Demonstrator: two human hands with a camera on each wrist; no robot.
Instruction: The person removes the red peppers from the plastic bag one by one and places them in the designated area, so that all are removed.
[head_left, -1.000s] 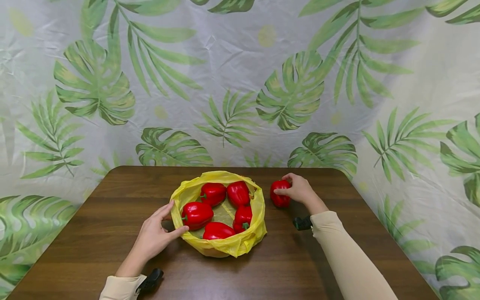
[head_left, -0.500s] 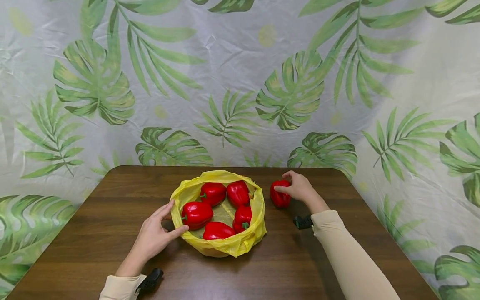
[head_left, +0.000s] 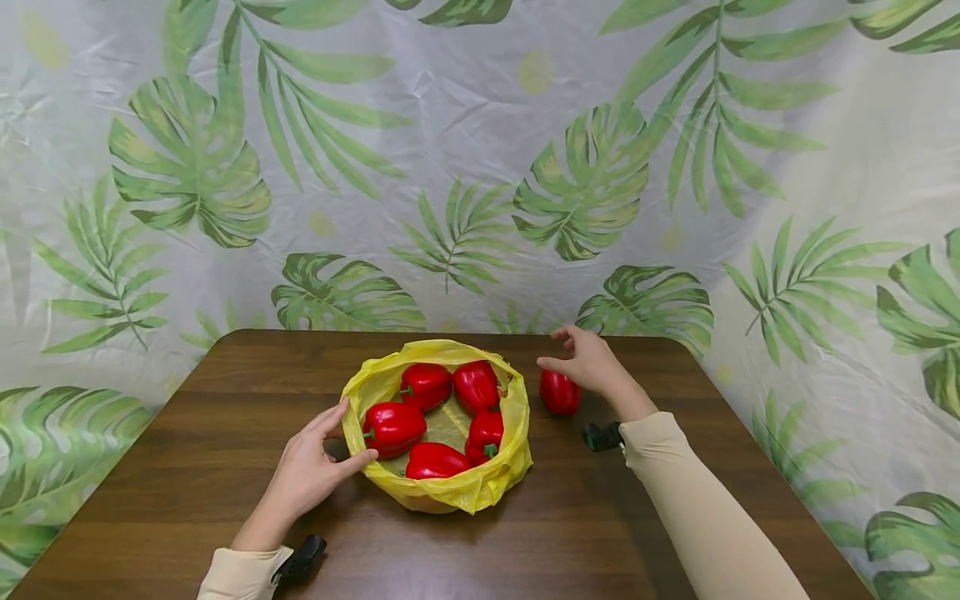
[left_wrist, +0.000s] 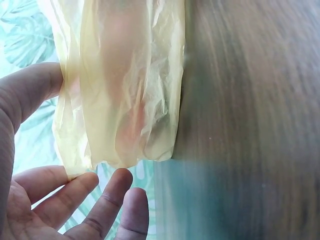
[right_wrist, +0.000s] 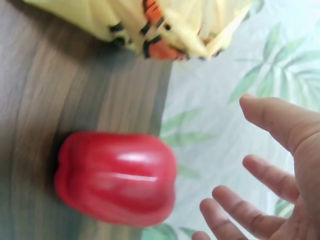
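Observation:
A yellow plastic bag (head_left: 442, 496), its mouth spread wide, stands on the table with several red bell peppers (head_left: 394, 430) inside. At its left side my left hand (head_left: 307, 475) rests thumb and fingertips against the rim. The left wrist view shows those fingers (left_wrist: 107, 205) extended along the thin bag wall (left_wrist: 120, 90). To the right of the bag, a single red bell pepper (head_left: 559, 393) stands on the table. My right hand (head_left: 592, 362) hovers just above and behind it, fingers spread. In the right wrist view a gap separates the hand from this pepper (right_wrist: 117, 177).
The brown wooden table (head_left: 480, 558) has its far edge just behind the bag. A leaf-patterned curtain (head_left: 465, 167) hangs behind it. A black wrist camera (head_left: 602, 436) sits under the right wrist, another black camera (head_left: 302, 561) by the left.
My right hand has let go of the single pepper and lifted up and slightly away from it. The pepper stays in place. My left hand and the bag have not moved.

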